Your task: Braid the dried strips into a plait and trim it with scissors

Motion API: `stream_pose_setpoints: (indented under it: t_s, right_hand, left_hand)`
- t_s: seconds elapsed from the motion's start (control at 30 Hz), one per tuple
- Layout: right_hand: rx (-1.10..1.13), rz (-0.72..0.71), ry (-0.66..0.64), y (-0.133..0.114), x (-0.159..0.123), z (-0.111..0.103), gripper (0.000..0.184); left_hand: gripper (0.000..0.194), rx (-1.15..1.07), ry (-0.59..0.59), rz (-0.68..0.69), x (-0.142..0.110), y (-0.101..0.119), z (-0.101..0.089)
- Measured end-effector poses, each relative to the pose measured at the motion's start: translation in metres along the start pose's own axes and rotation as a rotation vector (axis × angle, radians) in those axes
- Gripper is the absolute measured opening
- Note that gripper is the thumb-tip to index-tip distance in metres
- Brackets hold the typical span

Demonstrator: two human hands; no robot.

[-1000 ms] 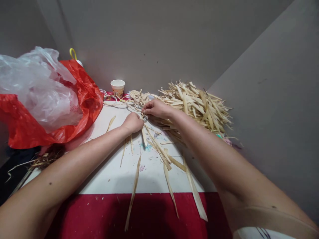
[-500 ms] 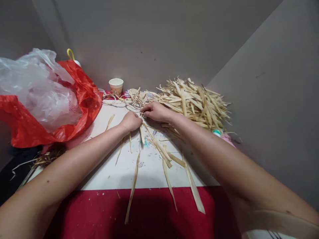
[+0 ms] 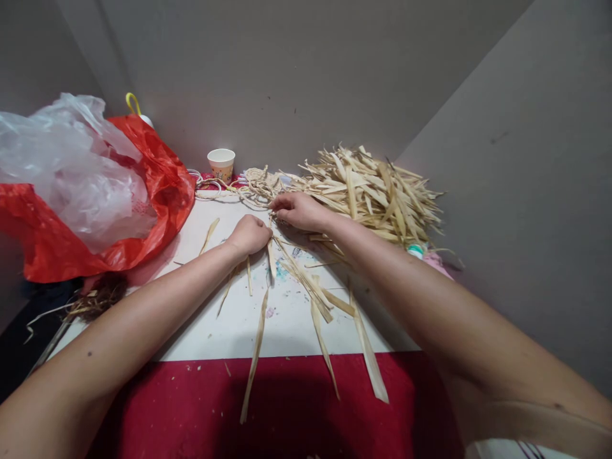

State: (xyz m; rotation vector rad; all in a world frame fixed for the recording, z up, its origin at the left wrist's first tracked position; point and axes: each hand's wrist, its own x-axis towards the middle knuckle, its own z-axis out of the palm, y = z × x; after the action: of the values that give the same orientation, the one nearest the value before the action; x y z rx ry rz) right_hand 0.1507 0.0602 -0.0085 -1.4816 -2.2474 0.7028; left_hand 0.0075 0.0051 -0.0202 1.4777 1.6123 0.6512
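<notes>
My left hand (image 3: 251, 234) is closed in a pinch at the middle of the table, with dried husk strips (image 3: 271, 258) hanging from beneath its fingertips. Just to its right and a little farther off, my right hand (image 3: 297, 211) has its fingers curled down over the same husk work, thumb side toward the left hand. The bit between the two hands is small and mostly covered by fingers. Behind them lies a coil of twisted husk cord (image 3: 261, 185). Several loose husk strips (image 3: 306, 284) fan out toward me below the right hand.
A big heap of dried husk strips (image 3: 373, 191) rests at the back right. A paper cup (image 3: 221, 167) stands by the back wall. Red and clear plastic bags (image 3: 162, 220) bulge over the left side. Single strips cross onto the red area (image 3: 287, 401) along the front.
Both hands stay close together at the same husk work, with only slight finger movement. The view has shifted slightly.
</notes>
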Motion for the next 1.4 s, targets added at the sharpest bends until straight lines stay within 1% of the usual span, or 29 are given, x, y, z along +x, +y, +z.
stream_pose_setpoints:
  t_s: [0.13, 0.23, 0.33, 0.43, 0.67, 0.77, 0.87, 0.93, 1.0, 1.1, 1.27, 1.4]
  right_hand:
    - [-0.042, 0.039, -0.003, -0.003, -0.002, -0.001, 0.028]
    - [-0.023, 0.054, 0.002, -0.003, -0.003, -0.001, 0.035]
    - [-0.008, 0.031, 0.009, -0.002, -0.003, -0.001, 0.039]
    - [-0.031, 0.008, 0.008, -0.003, -0.004, -0.004, 0.035]
    - [-0.132, -0.016, -0.033, -0.004, -0.003, -0.002, 0.04]
    - [-0.165, -0.042, 0.009, -0.005, -0.004, -0.001, 0.041]
    - [-0.169, -0.047, 0.102, -0.009, -0.011, -0.005, 0.039]
    - [-0.119, -0.04, 0.179, -0.014, -0.019, -0.01, 0.034]
    - [-0.024, -0.024, 0.236, -0.017, -0.027, -0.011, 0.027]
    - [0.127, 0.031, 0.264, -0.02, -0.036, -0.007, 0.019]
    - [0.412, 0.293, 0.296, -0.021, -0.042, 0.01, 0.007]
    - [0.512, 0.394, 0.285, -0.023, -0.046, 0.018, 0.011]
  left_hand:
    - [0.017, -0.016, -0.004, -0.008, -0.002, 0.0, 0.0]
    - [0.018, -0.025, -0.006, -0.005, -0.003, -0.001, 0.0]
    - [0.017, -0.041, -0.011, -0.01, -0.004, -0.002, 0.0]
    - [0.016, -0.076, -0.021, -0.016, -0.005, -0.002, 0.0]
    - [0.023, -0.103, -0.069, 0.0, -0.01, -0.002, -0.005]
    - [0.02, -0.109, -0.065, -0.005, -0.013, -0.001, -0.006]
    - [0.02, -0.106, -0.077, 0.003, -0.014, -0.001, -0.007]
    - [0.021, -0.104, -0.092, 0.007, -0.013, -0.003, -0.007]
    - [0.022, -0.106, -0.11, 0.007, -0.012, -0.004, -0.009]
    - [0.025, -0.119, -0.15, -0.003, -0.011, -0.005, -0.013]
    - [0.026, -0.15, -0.23, -0.045, -0.017, -0.004, -0.02]
    - [0.023, -0.172, -0.261, -0.064, -0.02, -0.004, -0.022]
